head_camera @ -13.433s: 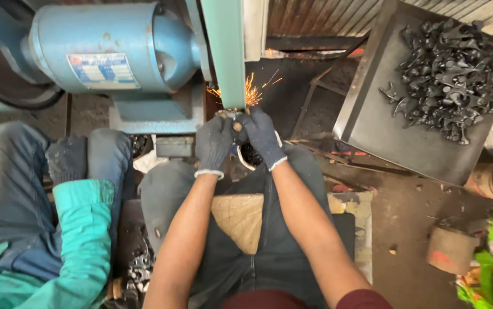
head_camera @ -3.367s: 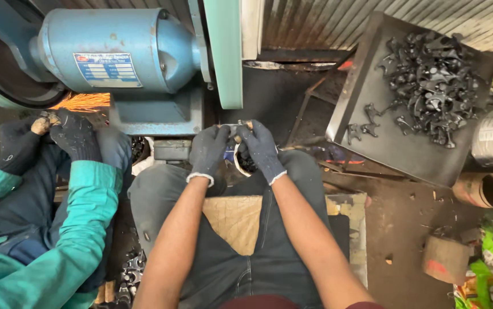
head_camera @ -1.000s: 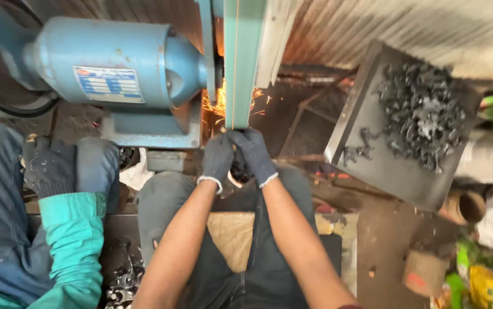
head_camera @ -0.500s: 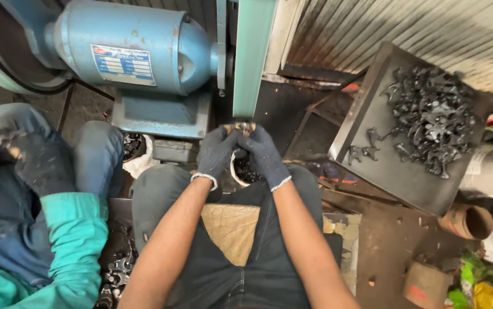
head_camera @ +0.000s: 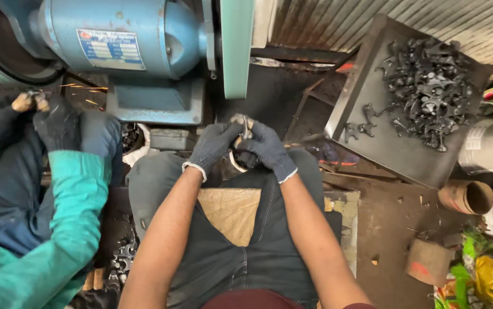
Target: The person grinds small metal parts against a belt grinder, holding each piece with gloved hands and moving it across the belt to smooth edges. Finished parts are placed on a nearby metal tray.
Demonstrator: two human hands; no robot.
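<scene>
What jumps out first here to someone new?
Centre frame, the left hand and right hand, both gloved, pinch a small metal piece just below the green guard. Behind sits the big blue motor. Upper right, a dark tray carries a heap of black metal parts.

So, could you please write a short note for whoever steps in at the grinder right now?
Left hand and right hand, both gloved, pinch one small metal piece between them, just below the green belt guard and off it; no sparks there.
Tilted tray on the right holds a pile of dark metal parts.
More parts sit in a white bowl by the left knee.
A co-worker's gloved hands grind on the left, with sparks.
Done and left: cannot tell which parts are finished.
</scene>
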